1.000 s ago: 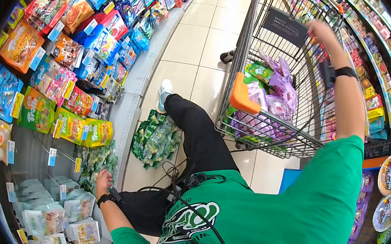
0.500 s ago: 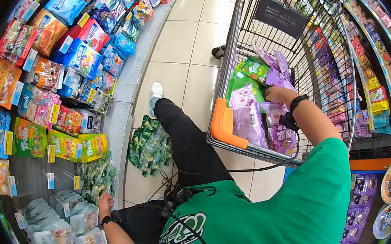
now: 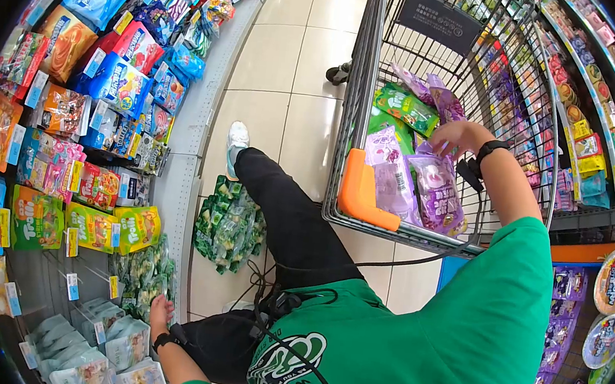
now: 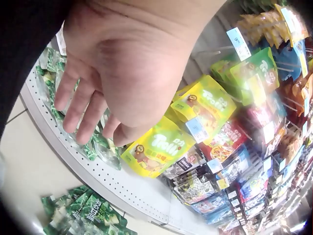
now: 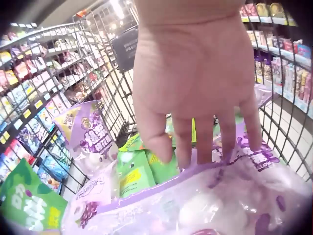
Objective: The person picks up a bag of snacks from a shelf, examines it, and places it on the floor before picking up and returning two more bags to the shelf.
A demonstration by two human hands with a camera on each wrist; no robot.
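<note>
In the head view my right hand is inside the shopping cart, over purple candy bags. A clear-fronted purple candy bag lies just below it. From the right wrist, the fingers hang nearly straight, thumb apart, fingertips right at the top edge of a purple bag. Green Trolli bags lie beyond. At the lower shelf my left hand has loosely extended fingers and grips nothing. It is close to green-and-clear snack packs on that shelf; in the left wrist view it partly covers them.
A pile of green packs lies on the tiled floor beside my foot. Hanging candy bags fill the left shelves, with pale pouches below. The cart's orange corner is near my leg. A cable runs toward my right wrist.
My right hand came down from the cart's far side into the bags, then rose slightly, uncovering more of the purple bag. The left hand stays by the lower shelf.
</note>
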